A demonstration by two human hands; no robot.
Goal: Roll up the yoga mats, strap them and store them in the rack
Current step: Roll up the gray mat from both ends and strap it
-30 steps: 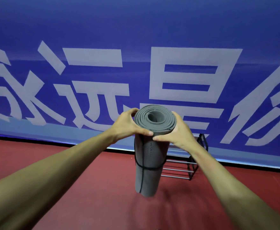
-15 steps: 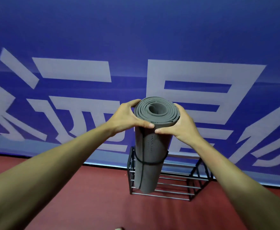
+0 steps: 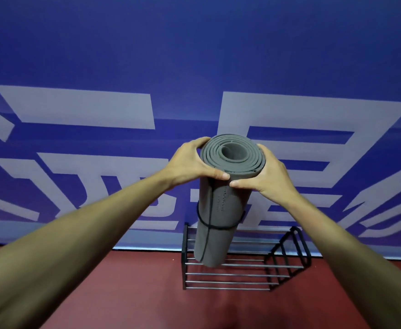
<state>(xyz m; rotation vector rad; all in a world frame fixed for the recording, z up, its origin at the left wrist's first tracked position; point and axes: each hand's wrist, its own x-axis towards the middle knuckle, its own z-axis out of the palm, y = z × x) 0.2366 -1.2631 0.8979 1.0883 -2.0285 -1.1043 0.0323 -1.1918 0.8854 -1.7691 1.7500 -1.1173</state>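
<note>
left hand: wrapped round the top of the roll, thumb across the near face, fingers curled behind the rim; same grip as a second ago.
mat: grey, rolled, upright, clamped between both hands and hanging below them; its lower end looks clear of the bars, not resting.
strap: black band round the roll below the hands, with a cord running down its length.
right hand: mirrors the left, thumb in front, fingers curled round the far side of the roll.
rack: black wire frame on the red floor, below and beyond the hands (nothing visible stored in it).
change: a second ago the rack only peeked out to the right behind the mat; now it spans the view under the roll.
meaning: rolled and strapped, so only storing is left; lowering it in looks next.
</note>
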